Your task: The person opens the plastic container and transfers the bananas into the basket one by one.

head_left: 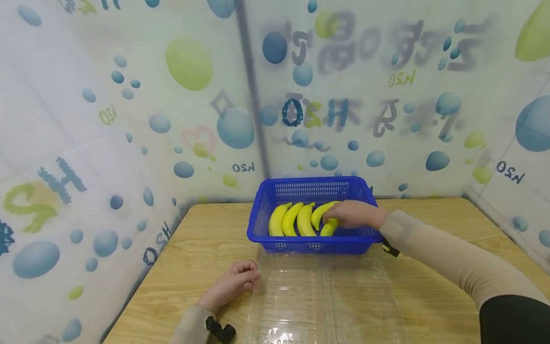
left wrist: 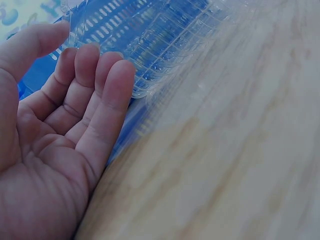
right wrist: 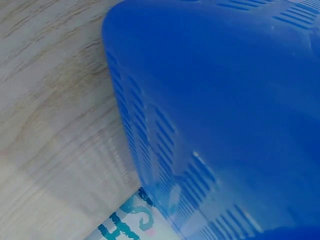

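Several yellow bananas (head_left: 305, 220) lie side by side in a blue plastic basket (head_left: 315, 246). My right hand (head_left: 354, 213) reaches over the basket's right side and grips the rightmost banana (head_left: 329, 228), with its fingers covering the upper part. Only the basket's side fills the right wrist view. In front of the basket lies a clear plastic clamshell container (head_left: 296, 296), spread open. My left hand (head_left: 234, 284) is at the container's left edge, fingers loosely bent. In the left wrist view, the fingertips (left wrist: 120, 75) are right at the clear plastic wall, and the palm holds nothing.
Everything stands on a wooden table (head_left: 206, 243). Behind it and along both sides hang curtains (head_left: 206, 119) printed with blue and green drops. The basket is near the table's back edge, its front rim close to the container.
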The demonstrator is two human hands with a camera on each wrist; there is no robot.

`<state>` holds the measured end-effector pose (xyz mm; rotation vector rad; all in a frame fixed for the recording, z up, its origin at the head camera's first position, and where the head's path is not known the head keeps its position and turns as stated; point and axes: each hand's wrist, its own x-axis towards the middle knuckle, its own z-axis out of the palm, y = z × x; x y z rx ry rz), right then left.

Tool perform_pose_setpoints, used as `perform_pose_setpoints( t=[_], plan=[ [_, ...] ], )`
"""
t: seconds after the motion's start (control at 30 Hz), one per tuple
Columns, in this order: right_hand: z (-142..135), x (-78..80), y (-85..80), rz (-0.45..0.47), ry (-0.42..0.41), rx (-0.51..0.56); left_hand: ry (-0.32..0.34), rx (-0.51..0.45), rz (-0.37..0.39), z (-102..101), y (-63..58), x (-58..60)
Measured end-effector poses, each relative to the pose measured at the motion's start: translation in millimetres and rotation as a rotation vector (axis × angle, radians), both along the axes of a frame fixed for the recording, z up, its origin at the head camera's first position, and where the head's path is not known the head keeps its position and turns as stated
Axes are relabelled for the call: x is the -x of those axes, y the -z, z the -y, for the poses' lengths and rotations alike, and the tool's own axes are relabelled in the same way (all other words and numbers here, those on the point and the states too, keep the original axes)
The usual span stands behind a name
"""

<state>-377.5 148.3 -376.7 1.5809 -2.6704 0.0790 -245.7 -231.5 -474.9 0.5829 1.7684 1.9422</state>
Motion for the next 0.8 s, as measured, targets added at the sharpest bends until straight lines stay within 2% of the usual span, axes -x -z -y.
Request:
perform_pose_setpoints(
  t=[0.43, 0.67, 0.8],
  plan=[
    [-8, 4.3, 12.0, 0.04, 0.028, -0.001, -0.007, -0.002, -0.006, 0, -2.2, -1.0],
    [-11, 9.3, 18.5, 0.031, 0.01, 0.007, -0.016, -0.003, -0.004, 0, -1.2, -0.6],
    [-12, 12.7, 20.9, 0.056, 0.016, -0.018, -0.013, -0.012, -0.008, 0, -0.5, -0.2]
  ],
)
